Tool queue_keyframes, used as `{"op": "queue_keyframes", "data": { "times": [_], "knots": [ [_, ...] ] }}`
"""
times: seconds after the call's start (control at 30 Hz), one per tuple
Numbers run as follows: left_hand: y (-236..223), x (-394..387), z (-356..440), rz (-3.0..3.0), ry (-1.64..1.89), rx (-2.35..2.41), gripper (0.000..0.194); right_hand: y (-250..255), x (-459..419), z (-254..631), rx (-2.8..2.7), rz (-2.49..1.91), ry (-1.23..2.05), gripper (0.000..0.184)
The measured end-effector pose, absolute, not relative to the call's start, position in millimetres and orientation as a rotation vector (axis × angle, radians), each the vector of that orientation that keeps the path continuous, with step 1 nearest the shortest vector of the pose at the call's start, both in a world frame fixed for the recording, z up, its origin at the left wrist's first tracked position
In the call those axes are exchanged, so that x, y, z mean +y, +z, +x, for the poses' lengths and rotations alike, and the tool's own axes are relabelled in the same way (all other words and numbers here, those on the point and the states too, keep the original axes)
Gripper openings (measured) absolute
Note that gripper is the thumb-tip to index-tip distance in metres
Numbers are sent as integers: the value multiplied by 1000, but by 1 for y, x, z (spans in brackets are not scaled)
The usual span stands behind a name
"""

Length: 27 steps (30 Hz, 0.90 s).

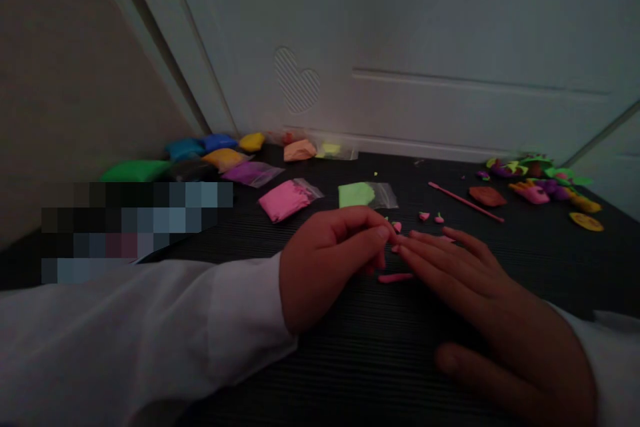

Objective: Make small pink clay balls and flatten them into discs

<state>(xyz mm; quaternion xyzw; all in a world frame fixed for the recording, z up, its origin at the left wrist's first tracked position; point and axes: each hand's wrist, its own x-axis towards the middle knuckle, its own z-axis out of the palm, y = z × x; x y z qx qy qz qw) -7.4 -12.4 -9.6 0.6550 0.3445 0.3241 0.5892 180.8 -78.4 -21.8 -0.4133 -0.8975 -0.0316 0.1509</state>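
My left hand [333, 257] is closed in a pinch, thumb pressed toward the index finger; whatever it holds, if anything, is hidden. My right hand [493, 303] lies palm down with fingers stretched out, its fingertips beside the left fingers. Just below the meeting fingertips, a thin pink clay strip [394, 277] rests on the dark table, partly under the right fingers. A bit of pink clay [396, 249] shows between the hands. Beyond them sit small pink clay pieces with green tips, one [424, 216] beside another [439, 218].
Bags of pink clay [285, 200] and light green clay [356, 195] lie ahead. More coloured packs, including a green one [135, 171], line the left. At right are a pink modelling stick [465, 201], a brown clay lump [487, 196] and colourful clay figures [537, 190]. A white panel [400, 33] stands behind.
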Motion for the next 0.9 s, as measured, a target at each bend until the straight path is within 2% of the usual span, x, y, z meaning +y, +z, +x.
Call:
{"op": "queue_keyframes", "data": {
  "times": [0.23,0.37,0.57,0.9],
  "knots": [
    [-10,-13,-7,1549,790,780,14,-27,-73,178,-2641,-1136,-100,56],
    [-10,-13,-7,1546,789,788,13,-26,-64,180,-2506,-1208,-155,40],
    [-9,-12,-6,1552,759,787,14,-24,-52,180,-2433,-1193,-36,11],
    [-12,-11,-7,1542,754,801,14,-19,-75,170,-2442,-1208,33,10]
  ]
}}
